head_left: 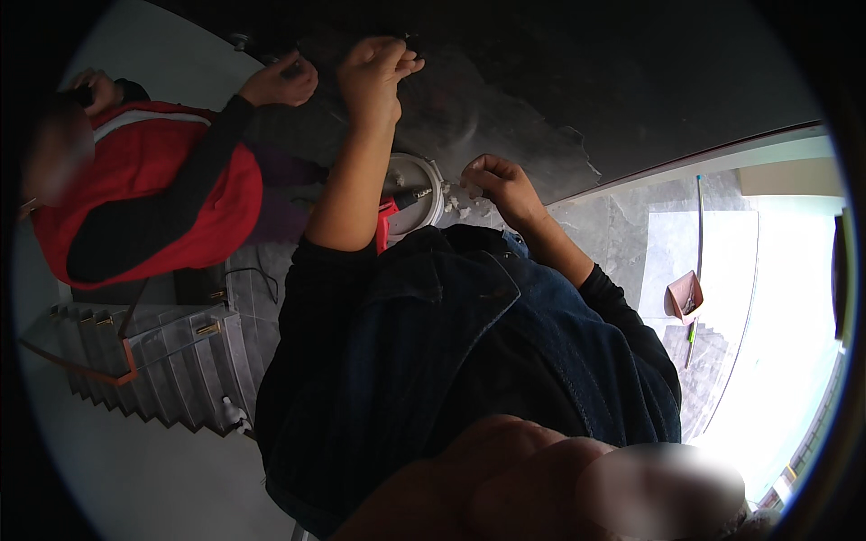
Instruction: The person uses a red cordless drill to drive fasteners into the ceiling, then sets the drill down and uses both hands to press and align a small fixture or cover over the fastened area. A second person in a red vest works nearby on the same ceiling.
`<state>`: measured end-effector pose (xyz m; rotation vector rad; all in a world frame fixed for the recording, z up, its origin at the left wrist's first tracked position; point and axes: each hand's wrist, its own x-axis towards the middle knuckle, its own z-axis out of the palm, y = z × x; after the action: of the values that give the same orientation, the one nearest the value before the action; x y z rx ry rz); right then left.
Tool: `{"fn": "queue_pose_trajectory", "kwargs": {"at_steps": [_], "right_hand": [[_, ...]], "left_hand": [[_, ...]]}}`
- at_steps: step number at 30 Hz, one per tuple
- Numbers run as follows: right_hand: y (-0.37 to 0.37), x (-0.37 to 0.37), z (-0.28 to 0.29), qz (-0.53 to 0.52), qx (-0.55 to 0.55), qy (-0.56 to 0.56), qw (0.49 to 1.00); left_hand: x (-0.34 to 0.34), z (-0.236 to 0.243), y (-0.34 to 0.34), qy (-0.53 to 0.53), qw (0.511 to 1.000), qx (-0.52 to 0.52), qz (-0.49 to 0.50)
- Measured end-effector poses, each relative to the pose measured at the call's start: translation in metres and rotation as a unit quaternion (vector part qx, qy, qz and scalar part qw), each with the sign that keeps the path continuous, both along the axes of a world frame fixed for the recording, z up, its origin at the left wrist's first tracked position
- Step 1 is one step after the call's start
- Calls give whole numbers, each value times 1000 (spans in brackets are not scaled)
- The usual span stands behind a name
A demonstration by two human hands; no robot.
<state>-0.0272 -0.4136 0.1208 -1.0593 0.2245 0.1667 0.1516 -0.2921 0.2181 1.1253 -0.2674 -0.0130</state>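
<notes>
My left hand (pixel 372 74) is raised at the upper middle, beside a dark wall surface (pixel 649 81). Its fingers are bent in a pinch; anything between them is too small or dark to make out. Lower and to the right, my right hand (pixel 505 189) is curled, thumb and forefinger close together. What it may hold is hidden. Between my forearms stands a white bucket (pixel 438 197), with a red and black power tool (pixel 410 198), like a drill, at it. Pale crumbs (pixel 462 206) lie beside the bucket, nearest my right hand.
A co-worker in a red vest (pixel 162 198) stands close at my left, one hand (pixel 281 81) reaching near my left hand. Stairs (pixel 180 361) lie at lower left, with a dark cable (pixel 262 272) nearby. At right are a long-handled dustpan (pixel 686 298) and a bright opening.
</notes>
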Motion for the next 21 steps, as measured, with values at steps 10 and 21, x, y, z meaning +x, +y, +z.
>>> {"fn": "queue_pose_trajectory", "kwargs": {"at_steps": [10,21], "right_hand": [[2,0,7,-1,14,5,1000],[2,0,7,3,15,3,1000]], "left_hand": [[-3,6,-2,-17,999,36,3],[-4,3,-6,-3,1000,11,20]]}}
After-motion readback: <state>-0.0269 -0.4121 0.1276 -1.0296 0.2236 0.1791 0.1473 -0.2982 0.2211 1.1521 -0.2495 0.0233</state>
